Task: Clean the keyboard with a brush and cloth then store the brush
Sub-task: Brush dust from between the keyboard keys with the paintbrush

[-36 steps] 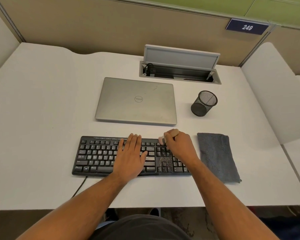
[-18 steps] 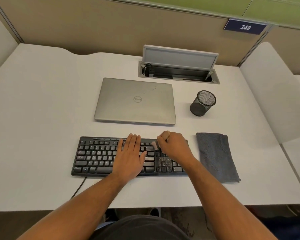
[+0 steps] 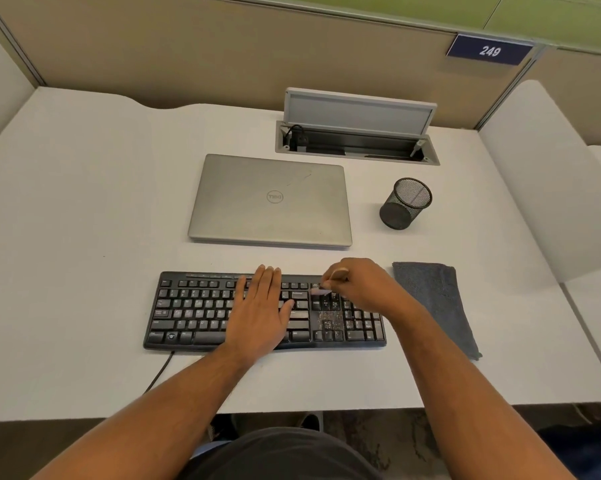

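A black keyboard [image 3: 191, 311] lies near the front of the white desk, with pale crumbs scattered around its arrow keys. My left hand [image 3: 262, 311] rests flat on the middle keys, fingers straight. My right hand [image 3: 364, 289] is curled round a small brush [image 3: 321, 291]; its pale bristles touch the keys just above the crumbs, and most of the handle is hidden in my fist. A folded grey cloth [image 3: 434, 304] lies on the desk just right of the keyboard, apart from both hands.
A shut silver laptop [image 3: 271, 200] lies behind the keyboard. A black mesh pen cup [image 3: 404, 204] stands to its right. An open cable hatch [image 3: 356, 140] sits at the back. A white divider panel [image 3: 541, 181] borders the right side.
My right hand with the brush has shifted slightly left and back along the keys above the arrow cluster. My left hand has stayed flat in place.
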`<state>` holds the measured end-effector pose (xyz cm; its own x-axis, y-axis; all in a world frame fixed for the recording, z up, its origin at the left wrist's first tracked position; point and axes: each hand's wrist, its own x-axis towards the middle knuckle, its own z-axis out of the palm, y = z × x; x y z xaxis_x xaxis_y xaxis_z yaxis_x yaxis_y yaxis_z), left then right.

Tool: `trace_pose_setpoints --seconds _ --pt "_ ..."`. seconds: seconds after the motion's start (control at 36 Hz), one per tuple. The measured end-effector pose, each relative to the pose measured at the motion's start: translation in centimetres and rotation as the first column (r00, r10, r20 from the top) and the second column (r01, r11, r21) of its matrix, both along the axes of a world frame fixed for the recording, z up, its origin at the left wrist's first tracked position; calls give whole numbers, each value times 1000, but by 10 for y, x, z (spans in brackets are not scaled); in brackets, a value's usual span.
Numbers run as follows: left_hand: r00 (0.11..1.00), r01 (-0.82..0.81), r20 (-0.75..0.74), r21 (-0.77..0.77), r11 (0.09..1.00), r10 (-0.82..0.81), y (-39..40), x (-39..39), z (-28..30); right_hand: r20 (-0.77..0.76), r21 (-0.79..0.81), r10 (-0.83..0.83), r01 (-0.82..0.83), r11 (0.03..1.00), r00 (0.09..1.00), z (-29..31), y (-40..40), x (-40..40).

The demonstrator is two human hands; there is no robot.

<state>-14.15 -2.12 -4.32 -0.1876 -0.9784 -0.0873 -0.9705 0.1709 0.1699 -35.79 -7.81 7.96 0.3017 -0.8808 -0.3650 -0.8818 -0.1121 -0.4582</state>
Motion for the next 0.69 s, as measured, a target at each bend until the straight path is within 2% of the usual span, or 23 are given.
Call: trace_pose_setpoints --seconds 0.11,0.19,0.28,0.33,0.47,0.58,0.69 --pt "1000 -4 -5 -9 1000 4 -1 0 1 -16 24 -62 63 998 998 4 0 -13" --pt "1000 3 4 -10 1000 -3 0 0 0 48 36 -222 221 975 974 1 2 -20" --pt "1000 6 6 -11 1000 -6 -1 0 1 207 -21 -428 441 897 880 -2 9 -19" --pt "1000 4 5 -20 1000 -4 0 0 0 271 -7 -498 519 855 824 -8 15 -16" --pt "1000 5 12 -16 1000 -5 0 0 0 234 48 -528 533 845 816 -24 28 -16" --pt "1000 6 19 -3 1000 -6 0 0 1 141 116 -487 474 873 862 -25 28 -24" --pt "1000 6 20 -1 1000 -6 0 0 2 247 -5 -546 564 826 801 -25 29 -22"
